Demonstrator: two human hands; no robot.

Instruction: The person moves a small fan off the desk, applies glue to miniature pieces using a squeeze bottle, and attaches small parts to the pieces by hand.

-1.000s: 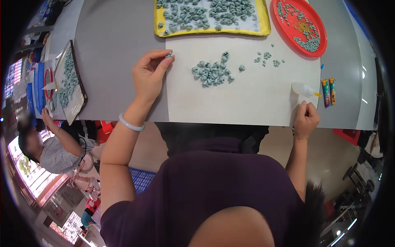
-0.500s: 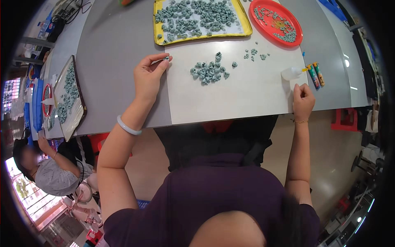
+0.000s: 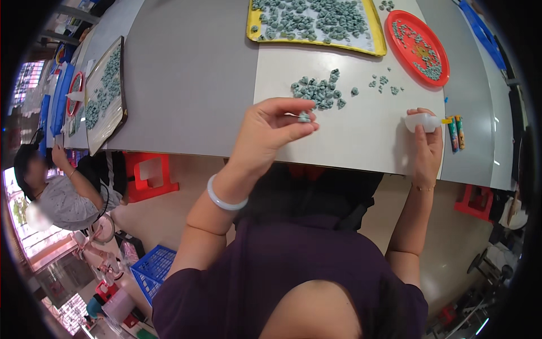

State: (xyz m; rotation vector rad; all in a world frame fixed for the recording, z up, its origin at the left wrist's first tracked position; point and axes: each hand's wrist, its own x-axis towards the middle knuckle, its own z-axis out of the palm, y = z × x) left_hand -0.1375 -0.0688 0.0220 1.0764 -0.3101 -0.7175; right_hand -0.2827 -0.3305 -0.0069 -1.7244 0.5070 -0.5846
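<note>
Pinching one small grey-green piece (image 3: 304, 117) between thumb and fingers, the left hand (image 3: 270, 135) hovers near the loose pile (image 3: 318, 92) on the white sheet (image 3: 361, 141). The right hand (image 3: 426, 148) is closed around a small white squeeze bottle (image 3: 420, 122) at the right. A yellow tray (image 3: 372, 48) far on the table is full of such pieces, and a red plate (image 3: 446, 65) holds fewer, so I judge much work is left. The grey table (image 3: 186, 73) is long; a red stool (image 3: 148, 174) and another person (image 3: 62, 192) are at the left.
</note>
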